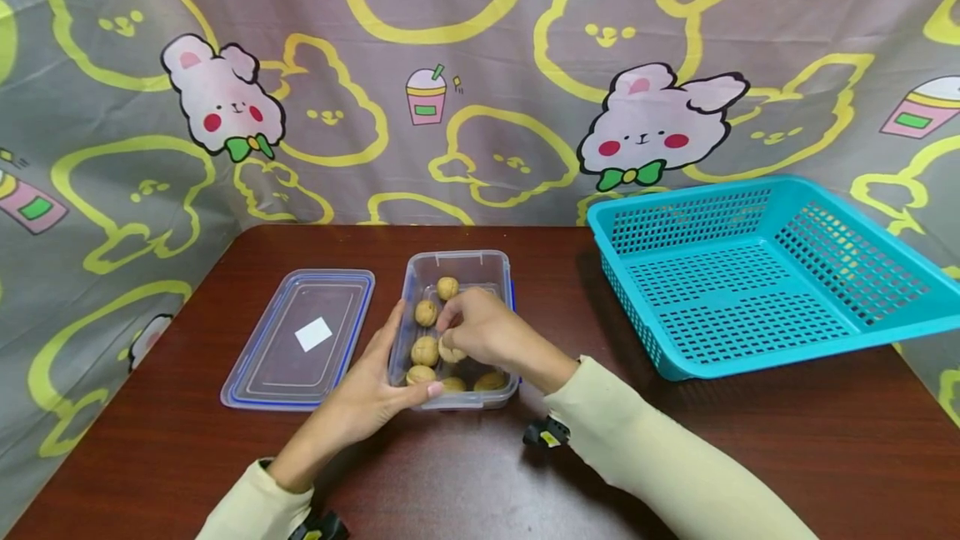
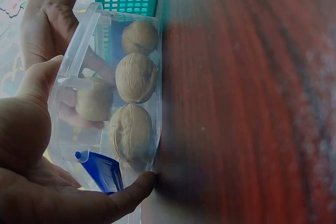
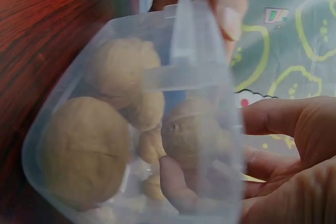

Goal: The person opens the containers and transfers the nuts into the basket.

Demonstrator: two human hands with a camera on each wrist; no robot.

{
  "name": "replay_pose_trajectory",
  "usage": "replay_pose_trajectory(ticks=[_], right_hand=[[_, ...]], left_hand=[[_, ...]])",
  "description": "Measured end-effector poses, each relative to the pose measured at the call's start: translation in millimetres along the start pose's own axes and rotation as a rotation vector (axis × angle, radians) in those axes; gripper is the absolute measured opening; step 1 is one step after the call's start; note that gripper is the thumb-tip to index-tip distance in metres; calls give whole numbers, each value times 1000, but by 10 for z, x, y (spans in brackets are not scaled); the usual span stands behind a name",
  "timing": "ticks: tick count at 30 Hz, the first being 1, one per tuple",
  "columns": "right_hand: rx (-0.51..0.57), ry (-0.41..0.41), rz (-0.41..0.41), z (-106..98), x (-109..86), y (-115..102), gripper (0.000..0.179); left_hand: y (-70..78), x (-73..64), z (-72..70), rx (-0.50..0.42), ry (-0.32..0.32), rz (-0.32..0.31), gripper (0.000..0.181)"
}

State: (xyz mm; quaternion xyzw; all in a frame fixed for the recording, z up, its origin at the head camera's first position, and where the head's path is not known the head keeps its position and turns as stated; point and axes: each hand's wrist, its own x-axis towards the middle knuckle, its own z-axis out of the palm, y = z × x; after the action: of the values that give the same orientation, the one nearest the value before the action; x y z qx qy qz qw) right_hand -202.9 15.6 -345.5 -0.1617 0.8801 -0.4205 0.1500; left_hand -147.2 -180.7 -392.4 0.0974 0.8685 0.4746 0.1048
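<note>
Head view has your left hand [image 1: 367, 394] wrapped round the near-left side of the clear plastic container [image 1: 459, 263], thumb along the front wall and fingers up the left wall, so that one's gripping it. Your right hand [image 1: 491, 330] is down inside the container with its fingertips pinched on a walnut [image 1: 450, 351], around the middle of the box. Other walnuts sit around it: two toward the far end, one beside the held one on the left, and three along the near wall. The container is on the dark red-brown tabletop [image 1: 750, 440], roughly in the centre.

Left wrist view shows three walnuts lined up against the container wall [image 2: 134, 77] and your thumb tip touching the bottom corner by a blue clip [image 2: 102, 170]. Right wrist view is blurry, but you can make out fingers [image 3: 176, 187] curled under a walnut through the plastic.

The container's lid [image 1: 300, 338], blue-rimmed with a white sticker, lies flat just left of it. A teal basket [image 1: 765, 273] sits well off to the right, tilted up against the cartoon bunny cloth [image 1: 480, 65].
</note>
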Motion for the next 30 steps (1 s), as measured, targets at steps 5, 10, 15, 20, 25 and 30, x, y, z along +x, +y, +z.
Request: replay_pose_trajectory(ticks=[5,10,15,20,25,30], right_hand=[[39,0,-2,-103,-64,-54,15],[149,-26,18,-239,-131,-85,16],[273,-36,11,-365,-195,-110,21],[329,-35,-7,-499,-276,-139,27],[326,-21,10,-670,-354,-164,27],[325,0,7,-911,-413,-136,21]], left_hand=[[2,-3,-9,13,-3,-3,122],[2,-8,-10,28,-7,-12,123],[-5,0,-6,31,-3,-6,122],[-5,4,-6,37,3,-8,122],[-3,3,-7,48,0,-6,122],[7,1,-3,45,2,-2,122]])
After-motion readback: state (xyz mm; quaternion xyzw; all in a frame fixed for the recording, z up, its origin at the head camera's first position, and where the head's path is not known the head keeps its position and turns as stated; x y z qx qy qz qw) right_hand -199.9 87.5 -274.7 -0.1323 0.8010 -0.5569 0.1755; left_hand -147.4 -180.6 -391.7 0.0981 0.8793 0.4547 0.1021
